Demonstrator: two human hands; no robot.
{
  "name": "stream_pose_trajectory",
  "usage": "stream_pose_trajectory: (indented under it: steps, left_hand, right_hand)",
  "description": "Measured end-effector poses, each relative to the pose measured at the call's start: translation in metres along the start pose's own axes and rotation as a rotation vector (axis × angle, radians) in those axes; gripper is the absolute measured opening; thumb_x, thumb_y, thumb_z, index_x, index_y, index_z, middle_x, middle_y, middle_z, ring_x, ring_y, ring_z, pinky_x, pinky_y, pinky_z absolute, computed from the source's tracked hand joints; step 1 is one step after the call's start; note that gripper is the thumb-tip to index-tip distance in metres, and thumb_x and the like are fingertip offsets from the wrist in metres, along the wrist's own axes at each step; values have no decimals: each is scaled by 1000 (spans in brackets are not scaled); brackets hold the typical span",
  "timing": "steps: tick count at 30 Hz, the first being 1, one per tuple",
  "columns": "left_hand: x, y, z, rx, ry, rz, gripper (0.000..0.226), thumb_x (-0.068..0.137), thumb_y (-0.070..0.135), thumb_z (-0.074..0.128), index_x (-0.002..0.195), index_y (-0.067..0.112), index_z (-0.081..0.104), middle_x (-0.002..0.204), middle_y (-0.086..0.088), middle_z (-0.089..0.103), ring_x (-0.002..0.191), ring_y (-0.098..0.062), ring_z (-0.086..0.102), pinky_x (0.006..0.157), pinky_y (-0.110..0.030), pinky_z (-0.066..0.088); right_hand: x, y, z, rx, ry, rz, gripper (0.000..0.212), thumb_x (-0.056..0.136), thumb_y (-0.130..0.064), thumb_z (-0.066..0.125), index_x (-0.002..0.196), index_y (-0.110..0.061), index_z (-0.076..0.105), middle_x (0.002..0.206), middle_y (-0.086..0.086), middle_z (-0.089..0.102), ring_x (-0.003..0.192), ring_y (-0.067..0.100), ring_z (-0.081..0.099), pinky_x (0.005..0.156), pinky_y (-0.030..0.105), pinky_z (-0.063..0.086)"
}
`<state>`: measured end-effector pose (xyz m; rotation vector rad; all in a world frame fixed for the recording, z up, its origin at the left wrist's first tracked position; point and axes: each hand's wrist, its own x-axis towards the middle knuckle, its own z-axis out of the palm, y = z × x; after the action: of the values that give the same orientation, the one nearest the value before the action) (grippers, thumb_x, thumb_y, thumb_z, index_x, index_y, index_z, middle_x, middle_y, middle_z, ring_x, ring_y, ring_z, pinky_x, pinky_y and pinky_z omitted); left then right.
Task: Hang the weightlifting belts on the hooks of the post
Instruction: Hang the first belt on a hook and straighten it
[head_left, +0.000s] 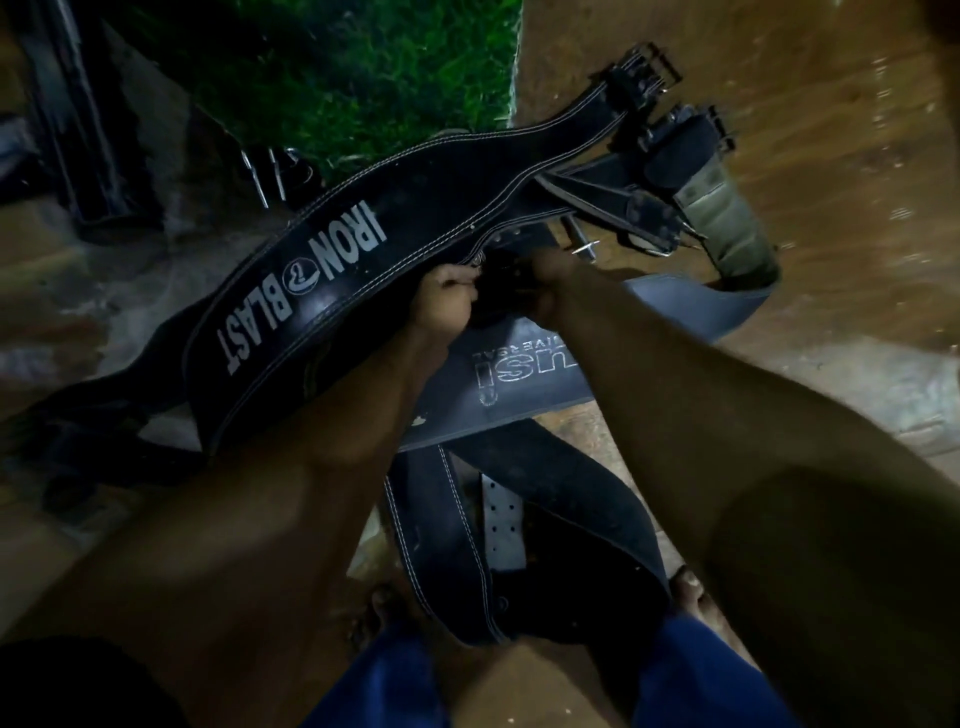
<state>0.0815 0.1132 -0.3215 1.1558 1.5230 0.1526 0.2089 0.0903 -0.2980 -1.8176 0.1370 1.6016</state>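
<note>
Several black weightlifting belts lie in a heap on the floor below me. The top one, a wide black belt (332, 249) with white stitching, reads IRON BLAST. Under it lies a greyer belt (524, 374) with white lettering, and a third stitched belt (447, 525) runs toward my feet. My left hand (447, 301) and my right hand (550, 283) are both closed on a dark buckle end (501, 283) at the lower edge of the IRON BLAST belt. Metal buckles (644, 78) cluster at the far right of the heap. No post or hooks show in view.
A patch of green turf (374, 78) lies beyond the belts. Dark equipment (78, 130) stands at the upper left. Brown floor (779, 130) spreads to the right. My bare feet (379, 608) and blue shorts (395, 675) are at the bottom.
</note>
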Motion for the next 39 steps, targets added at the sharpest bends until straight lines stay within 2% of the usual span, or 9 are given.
stream_pose_trajectory:
  steps: [4,9,13,16,20,24,31,35,39]
  left_hand:
    - [-2,19,-6,-268,-57,-141,29,93,-6,51,87,22,53,86,2,64,74,-9,61,55,-16,48]
    - [-12,31,-5,-403,-23,-202,24,96,1,51,89,24,52,88,1,65,75,-12,61,72,-28,47]
    - [-49,50,-10,-437,-35,-204,23,97,1,48,91,23,52,90,-1,64,71,-13,55,72,-29,47]
    - [-82,70,-17,-439,-48,-210,21,98,1,48,96,21,54,87,-1,63,68,-13,53,69,-28,47]
    - [-123,92,-36,-300,-5,-144,22,97,5,49,110,19,60,92,-4,71,73,-15,60,72,-28,49]
    - [-166,128,-52,13,51,104,28,98,3,48,122,12,61,101,-5,65,72,-12,55,61,-25,44]
    - [-225,216,-91,192,79,272,45,99,6,49,143,14,47,139,-9,53,115,-29,56,94,-37,47]
    - [-267,278,-119,140,13,256,54,102,13,48,154,18,36,156,-7,43,136,-25,49,105,-31,42]
    - [-305,324,-146,68,-70,205,55,101,10,50,154,11,37,156,-8,44,132,-22,52,91,-25,42]
  right_hand:
    - [4,1,-4,61,60,45,35,107,-3,35,76,-2,53,42,8,59,34,15,58,33,18,43]
    - [-8,7,4,226,73,56,14,100,-9,58,94,3,62,79,17,60,43,25,64,34,25,48]
    - [-32,20,0,331,163,63,40,91,-18,72,124,3,64,105,17,72,79,28,73,57,33,61]
    - [-81,12,-6,426,217,8,26,95,-10,66,119,-1,62,99,14,71,75,22,69,50,28,58]
    - [-131,2,-10,442,292,-139,35,88,-2,70,122,-2,63,114,19,73,99,36,72,88,53,61]
    - [-187,-21,-24,321,303,-239,15,91,-14,70,103,-11,61,105,16,73,94,35,72,85,55,61]
    - [-289,-84,-49,428,134,-375,7,100,-11,62,106,-8,61,103,15,73,84,27,75,61,34,63]
    - [-345,-109,-45,300,104,-447,36,94,-21,71,92,12,57,116,39,63,106,53,65,82,62,59]
    - [-386,-120,-40,248,85,-489,48,86,-34,75,89,11,57,104,35,68,98,49,69,79,69,55]
